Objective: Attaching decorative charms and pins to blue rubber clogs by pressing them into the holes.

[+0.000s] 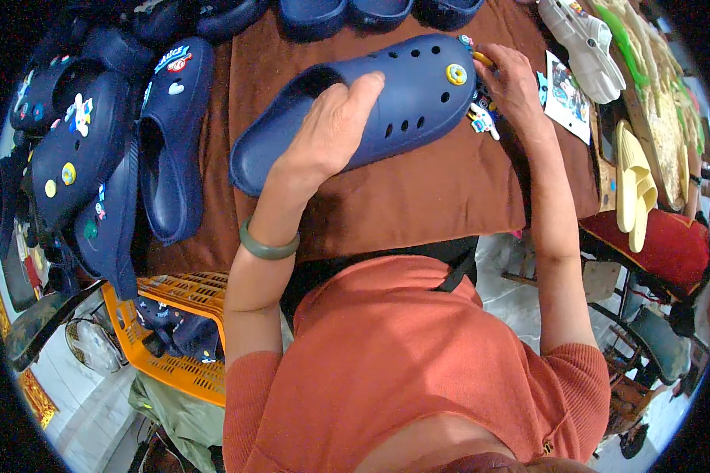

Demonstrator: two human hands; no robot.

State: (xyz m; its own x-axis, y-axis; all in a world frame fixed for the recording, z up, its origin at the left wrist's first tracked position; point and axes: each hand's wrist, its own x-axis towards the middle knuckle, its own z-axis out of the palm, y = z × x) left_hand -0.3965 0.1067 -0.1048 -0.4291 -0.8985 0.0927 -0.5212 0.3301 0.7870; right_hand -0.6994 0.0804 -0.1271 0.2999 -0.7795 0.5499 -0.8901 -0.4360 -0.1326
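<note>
A large navy-blue clog (406,94) with round holes in its upper lies on its side across the brown cloth, toe to the right. My left hand (331,130) grips its middle, thumb on the upper and the other fingers out of sight. A yellow-and-blue ring-shaped shoe charm (456,75) sits near the toe. Just past the toe, my right hand (513,83) has its fingers drawn together among small charms. A small yellow-orange piece (483,58) shows at those fingertips, too small to name. A white-and-blue figure charm (482,118) lies beside the clog.
More navy clogs (170,150), several with charms, crowd the left side and far edge. A picture card (568,98) and a white clog (582,49) lie at the right, with pale yellow slippers (633,181) beyond. An orange basket (134,347) holding clogs stands below the table.
</note>
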